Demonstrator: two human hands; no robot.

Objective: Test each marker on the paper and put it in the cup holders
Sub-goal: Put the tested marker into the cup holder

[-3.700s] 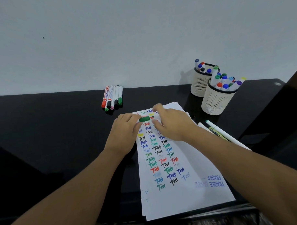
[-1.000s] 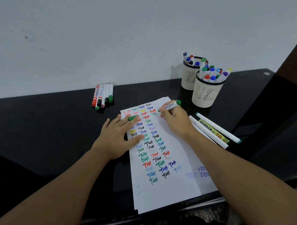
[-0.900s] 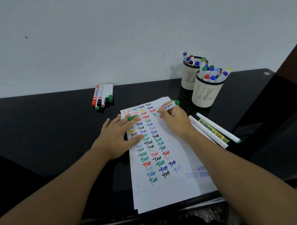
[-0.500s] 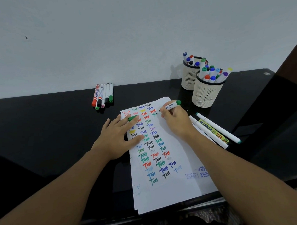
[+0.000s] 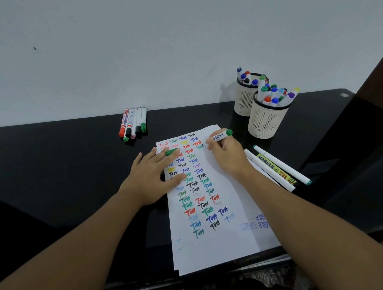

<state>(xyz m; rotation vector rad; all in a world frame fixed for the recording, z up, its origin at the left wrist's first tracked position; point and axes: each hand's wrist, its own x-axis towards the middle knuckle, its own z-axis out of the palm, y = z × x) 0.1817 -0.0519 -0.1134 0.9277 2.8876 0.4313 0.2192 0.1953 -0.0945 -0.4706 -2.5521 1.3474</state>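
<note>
The right hand (image 5: 227, 157) pinches a green whiteboard marker (image 5: 219, 136) in a writing grip, fingers curled round the barrel, tip down at the upper right of the writing on the paper (image 5: 212, 196), green end pointing toward the cups. This hold suits writing a test word. The left hand (image 5: 151, 174) lies flat on the paper's left edge, fingers straight and spread, probably to stop the sheet sliding; the green cap (image 5: 171, 151) is held between two of its fingers, ready for recapping.

Outward, two markers (image 5: 280, 167) lie right of the paper, and five markers (image 5: 133, 123) lie side by side near the wall.

The near cup holder (image 5: 266, 120) and far cup holder (image 5: 244, 99) touch, both holding upright capped markers.
</note>
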